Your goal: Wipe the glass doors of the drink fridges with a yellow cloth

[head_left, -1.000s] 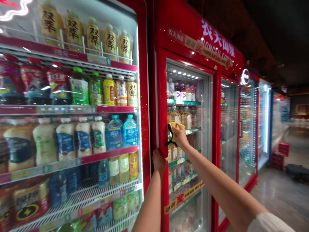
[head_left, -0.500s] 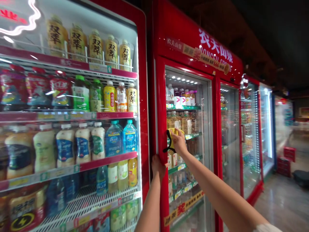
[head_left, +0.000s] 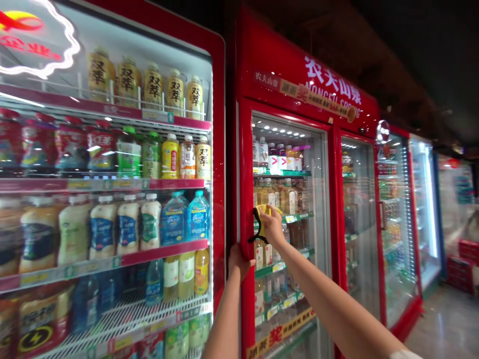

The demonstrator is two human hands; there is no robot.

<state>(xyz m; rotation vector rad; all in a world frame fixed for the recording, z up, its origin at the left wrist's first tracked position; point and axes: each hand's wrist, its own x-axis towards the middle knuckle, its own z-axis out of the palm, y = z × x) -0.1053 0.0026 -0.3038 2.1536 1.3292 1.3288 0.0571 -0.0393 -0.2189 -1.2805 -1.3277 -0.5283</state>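
Observation:
A yellow cloth-like item with a black edge (head_left: 265,214) lies against the glass door of the red refrigerator (head_left: 245,164). My right hand (head_left: 272,227) has its fingers bent onto this item and presses it to the glass. Lower and to the left, my left hand (head_left: 239,262) wraps round the left edge of the red door frame, its thumb on the front and its other fingers hidden behind. Drink bottles (head_left: 290,197) stand on shelves behind the glass.
A second lit refrigerator on the left holds rows of bottles (head_left: 174,219). More glass-door coolers (head_left: 392,224) continue to the right. Red boxes (head_left: 459,274) stand on the shiny floor (head_left: 434,319) at the far right.
The view has shifted slightly, so the red refrigerator sits a little lower and further left. Both hands remain at nearly the same places on the door.

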